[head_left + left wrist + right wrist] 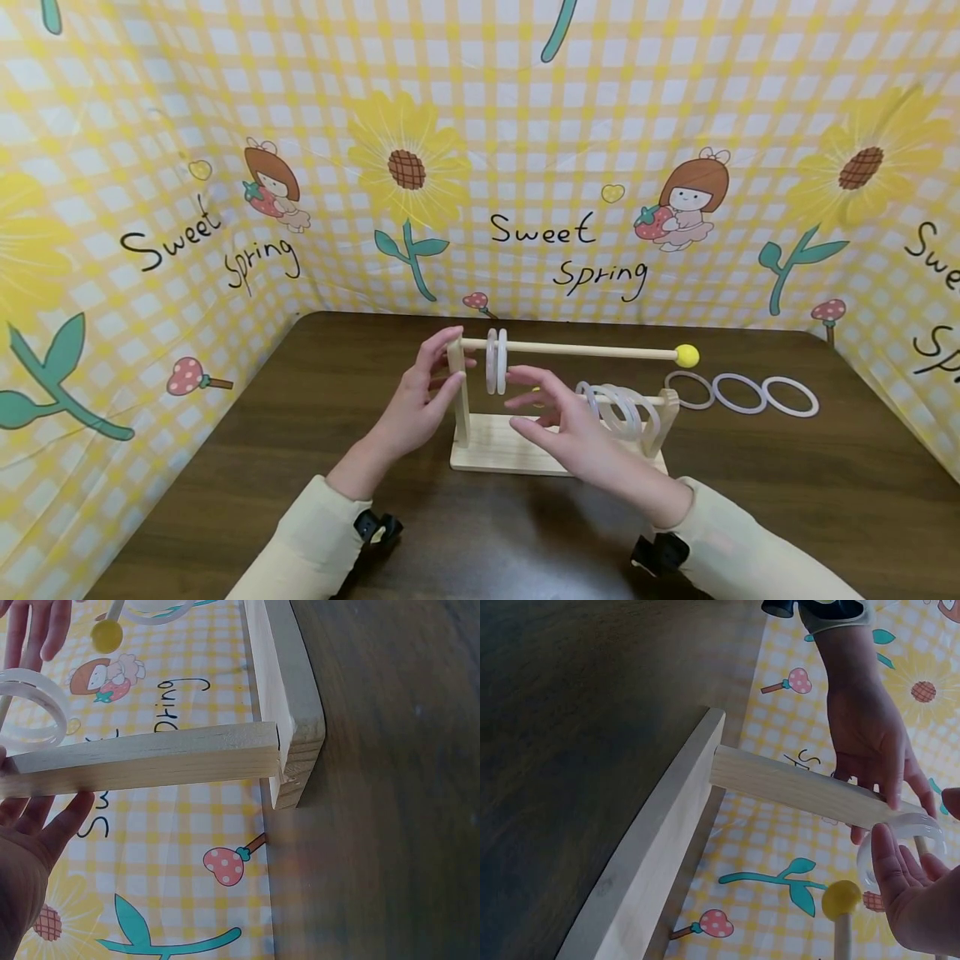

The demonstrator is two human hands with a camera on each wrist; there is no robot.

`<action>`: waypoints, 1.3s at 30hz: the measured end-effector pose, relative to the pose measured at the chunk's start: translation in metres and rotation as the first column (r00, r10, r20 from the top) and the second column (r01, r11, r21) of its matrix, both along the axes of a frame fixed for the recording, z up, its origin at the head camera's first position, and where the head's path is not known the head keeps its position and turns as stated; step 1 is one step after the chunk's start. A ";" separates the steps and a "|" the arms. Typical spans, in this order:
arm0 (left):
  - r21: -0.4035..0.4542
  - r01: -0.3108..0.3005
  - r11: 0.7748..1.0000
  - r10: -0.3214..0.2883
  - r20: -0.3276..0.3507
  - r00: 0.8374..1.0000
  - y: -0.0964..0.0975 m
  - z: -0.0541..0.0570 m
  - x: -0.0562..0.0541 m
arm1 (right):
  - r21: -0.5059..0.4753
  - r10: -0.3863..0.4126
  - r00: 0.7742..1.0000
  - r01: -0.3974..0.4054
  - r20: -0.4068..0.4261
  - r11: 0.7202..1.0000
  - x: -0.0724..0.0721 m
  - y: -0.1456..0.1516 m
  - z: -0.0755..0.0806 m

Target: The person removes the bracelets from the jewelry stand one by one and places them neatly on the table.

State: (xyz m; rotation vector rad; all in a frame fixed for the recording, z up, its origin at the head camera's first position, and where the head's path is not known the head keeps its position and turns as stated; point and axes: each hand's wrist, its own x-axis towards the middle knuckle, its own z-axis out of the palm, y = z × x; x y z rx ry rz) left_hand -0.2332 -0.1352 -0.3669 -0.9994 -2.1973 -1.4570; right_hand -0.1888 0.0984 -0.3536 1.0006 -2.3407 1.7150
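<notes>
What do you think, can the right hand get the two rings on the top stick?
Probably yes. The right hand is right beside the two rings, and nothing seems to block it. The left hand holds the post on the rings' other side.

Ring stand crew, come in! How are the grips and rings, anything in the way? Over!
Left grip pinches wooden post. Right grip beside two rings on upper rod, touch unclear. No other rings between them and yellow ball. Over.
</notes>
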 end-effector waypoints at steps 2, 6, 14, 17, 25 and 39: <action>0.006 0.003 1.000 -0.003 0.004 1.000 0.000 0.001 0.000 | 0.006 -0.004 1.000 0.004 -0.001 1.000 -0.001 -0.002 -0.001; 0.007 0.003 1.000 -0.003 0.008 1.000 0.001 0.002 0.001 | 0.016 -0.006 1.000 0.006 0.010 1.000 -0.003 -0.005 -0.001; -0.002 -0.002 1.000 0.002 0.003 1.000 0.000 0.002 0.001 | -0.022 -0.012 1.000 0.011 -0.007 1.000 -0.004 -0.006 -0.001; -0.003 0.000 1.000 0.000 -0.005 1.000 0.000 0.002 0.001 | -0.043 -0.020 1.000 0.019 -0.023 0.999 -0.005 -0.006 -0.001; -0.011 -0.002 1.000 0.002 -0.011 1.000 0.000 0.002 0.001 | -0.097 -0.065 0.995 0.058 -0.072 0.994 -0.009 -0.005 -0.005; -0.028 -0.021 0.999 0.020 -0.035 0.999 0.007 0.029 0.026 | -0.151 -0.144 0.989 0.137 -0.041 0.979 -0.007 0.009 -0.004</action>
